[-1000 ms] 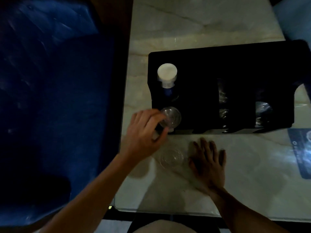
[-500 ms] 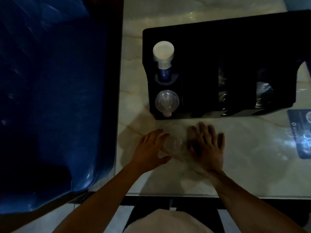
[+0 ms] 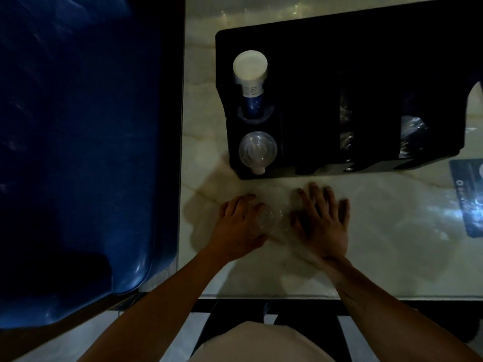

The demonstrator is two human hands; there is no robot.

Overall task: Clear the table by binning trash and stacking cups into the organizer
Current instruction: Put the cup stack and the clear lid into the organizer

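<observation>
A clear plastic cup (image 3: 270,220) stands on the marble table (image 3: 392,244) between my two hands. My left hand (image 3: 239,226) curls around the cup's left side, fingers and thumb on it. My right hand (image 3: 322,220) lies flat on the table just right of the cup, fingers spread. Behind them stands the black organizer (image 3: 339,61). Its front-left round slot holds a stack of clear cups (image 3: 257,150). The slot behind that holds a stack of white-and-blue paper cups (image 3: 249,74).
A large dark-blue bin (image 3: 78,152) fills the space left of the table. A dark-blue printed card (image 3: 467,194) lies at the table's right edge. The organizer's right compartments hold shiny clear wrappers (image 3: 413,134). The table's near edge runs just below my wrists.
My left hand came back from the organizer's front-left slot, leaving a clear cup there, and closed around the clear cup on the table. My right hand stayed flat.
</observation>
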